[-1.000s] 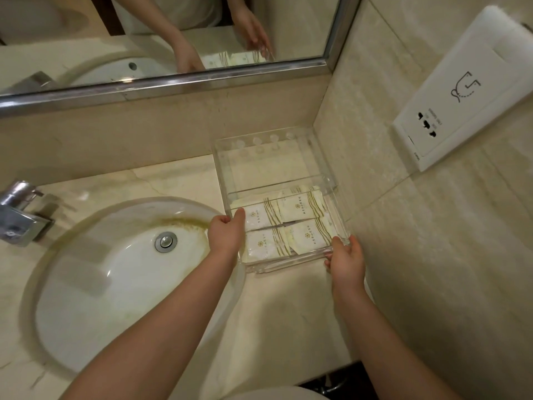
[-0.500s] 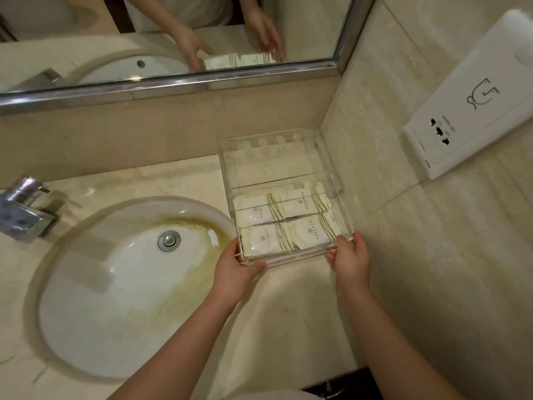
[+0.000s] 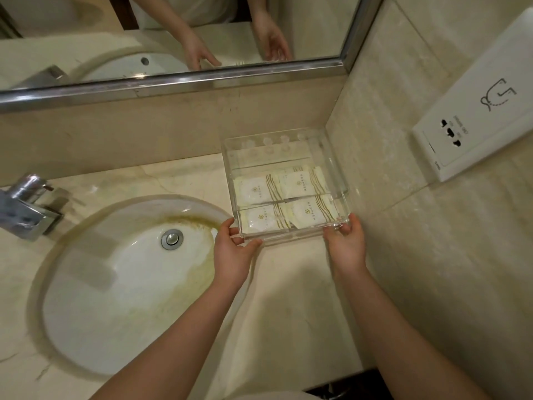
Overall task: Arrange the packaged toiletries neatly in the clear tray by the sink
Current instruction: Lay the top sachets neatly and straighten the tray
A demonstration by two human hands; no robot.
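Note:
A clear tray [image 3: 277, 145] stands on the marble counter in the corner, right of the sink, its back against the wall. Several white toiletry packets with gold stripes [image 3: 300, 186] lie flat in two rows in its near half; the far half is bare. My left hand [image 3: 233, 249] grips the tray's near left corner, thumb on the rim. My right hand [image 3: 346, 243] holds the near right corner, fingers curled over the front edge.
An oval white sink [image 3: 121, 284] with yellow stains and a metal drain [image 3: 172, 239] lies to the left. A chrome tap [image 3: 27, 206] stands at the far left. A mirror [image 3: 173, 33] runs above; a white socket plate [image 3: 476, 116] is on the right wall.
My left hand slid from the tray's left side to its near left corner. The tray sits slightly further back toward the wall. My right hand stays on the near right corner.

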